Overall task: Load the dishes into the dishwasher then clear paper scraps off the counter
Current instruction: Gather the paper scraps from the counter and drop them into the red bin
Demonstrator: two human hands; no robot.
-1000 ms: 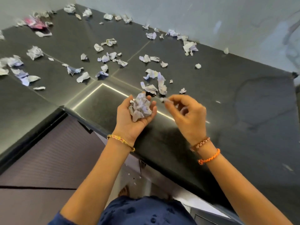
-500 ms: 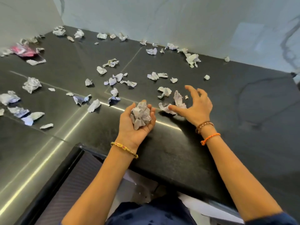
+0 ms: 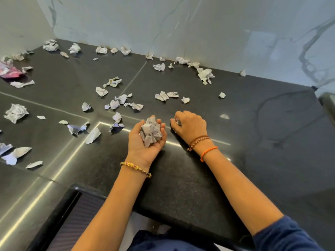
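Observation:
My left hand (image 3: 145, 147) lies palm up on the dark counter (image 3: 253, 142), cupping a wad of crumpled paper scraps (image 3: 151, 132). Just to its right, my right hand (image 3: 192, 126) is curled palm down on the counter, its fingers closed around small white scraps (image 3: 176, 122) that peek out at the fingertips. Several loose paper scraps (image 3: 134, 105) are scattered over the counter beyond and to the left of my hands, with more scraps (image 3: 204, 75) along the back wall.
A white marble wall (image 3: 199, 33) backs the counter and another closes the far left corner. A pink wrapper (image 3: 9, 71) lies at the far left. The counter's front edge (image 3: 163, 218) is near my body, with a dark ribbed panel (image 3: 72, 223) below left.
My right hand has closed over the scraps it reached for and drawn them toward my left hand. The left hand still cups its wad. The view has tilted up slightly.

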